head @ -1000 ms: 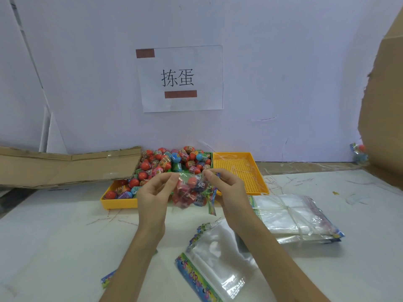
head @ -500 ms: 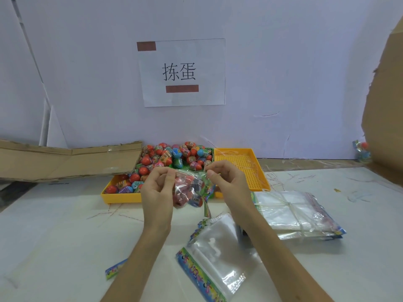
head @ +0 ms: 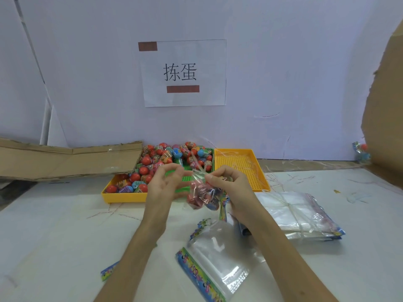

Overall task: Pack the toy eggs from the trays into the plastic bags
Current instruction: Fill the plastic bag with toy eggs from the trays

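Note:
A clear plastic bag [head: 202, 196] filled with several toy eggs hangs above the table in front of the trays. My right hand [head: 231, 188] pinches its twisted top between thumb and forefinger. My left hand [head: 162, 186] is just left of the bag with loosely curled fingers, and a gap shows between them and the bag. Behind, many red, blue and patterned toy eggs [head: 165, 158] are heaped across a yellow tray [head: 124, 198] and a green tray [head: 187, 178]. An empty yellow tray [head: 239, 166] stands to their right.
An empty bag with a colourful edge [head: 218, 258] lies between my forearms. A tied stack of bags [head: 301, 214] lies at the right. Flat cardboard [head: 65, 160] leans at the back left, a cardboard wall [head: 383, 105] stands at the right, with a filled bag [head: 361, 152] beside it.
My left hand has come off the bag's top and drawn slightly left. The right hand keeps hold of the top, and the bag now hangs lower and further right.

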`<action>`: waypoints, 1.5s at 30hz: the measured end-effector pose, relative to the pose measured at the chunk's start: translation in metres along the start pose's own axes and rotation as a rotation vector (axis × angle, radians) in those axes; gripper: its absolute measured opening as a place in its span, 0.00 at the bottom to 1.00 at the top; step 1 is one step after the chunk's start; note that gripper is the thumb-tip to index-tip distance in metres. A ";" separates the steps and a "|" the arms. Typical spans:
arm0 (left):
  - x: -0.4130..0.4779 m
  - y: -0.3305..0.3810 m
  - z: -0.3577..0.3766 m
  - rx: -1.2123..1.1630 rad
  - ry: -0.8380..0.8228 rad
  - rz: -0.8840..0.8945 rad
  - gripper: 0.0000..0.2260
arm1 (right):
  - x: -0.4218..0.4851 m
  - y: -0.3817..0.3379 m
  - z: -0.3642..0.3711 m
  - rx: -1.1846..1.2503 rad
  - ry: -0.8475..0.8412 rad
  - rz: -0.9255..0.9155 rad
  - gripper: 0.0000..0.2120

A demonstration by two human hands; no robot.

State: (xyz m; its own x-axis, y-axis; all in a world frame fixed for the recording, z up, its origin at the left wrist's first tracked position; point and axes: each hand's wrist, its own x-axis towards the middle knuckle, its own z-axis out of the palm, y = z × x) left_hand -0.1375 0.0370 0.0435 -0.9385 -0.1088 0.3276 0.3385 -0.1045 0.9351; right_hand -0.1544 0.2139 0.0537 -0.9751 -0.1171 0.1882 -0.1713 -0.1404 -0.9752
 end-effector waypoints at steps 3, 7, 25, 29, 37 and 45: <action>-0.004 -0.002 0.003 0.108 -0.228 -0.029 0.15 | -0.004 -0.002 0.004 -0.041 -0.007 -0.133 0.04; -0.006 -0.004 0.007 0.123 -0.097 0.072 0.04 | -0.007 0.004 0.014 -0.399 0.387 -0.521 0.06; -0.008 -0.004 0.007 0.212 -0.033 0.239 0.13 | -0.003 0.007 0.016 -0.272 0.118 -0.239 0.09; -0.005 -0.009 0.004 0.210 0.161 0.187 0.11 | -0.001 -0.002 0.006 -0.224 0.168 -0.135 0.16; 0.004 -0.018 -0.005 0.133 0.372 0.077 0.06 | 0.010 -0.069 -0.063 -0.225 -0.496 -0.017 0.14; 0.003 -0.016 0.000 0.129 0.298 0.070 0.07 | 0.065 -0.101 -0.089 -0.958 -0.147 -0.044 0.15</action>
State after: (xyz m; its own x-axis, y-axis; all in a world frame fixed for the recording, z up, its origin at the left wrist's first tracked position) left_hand -0.1453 0.0380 0.0293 -0.8456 -0.3981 0.3557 0.3724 0.0376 0.9273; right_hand -0.2133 0.3077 0.1542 -0.9487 -0.2623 0.1763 -0.3132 0.7054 -0.6359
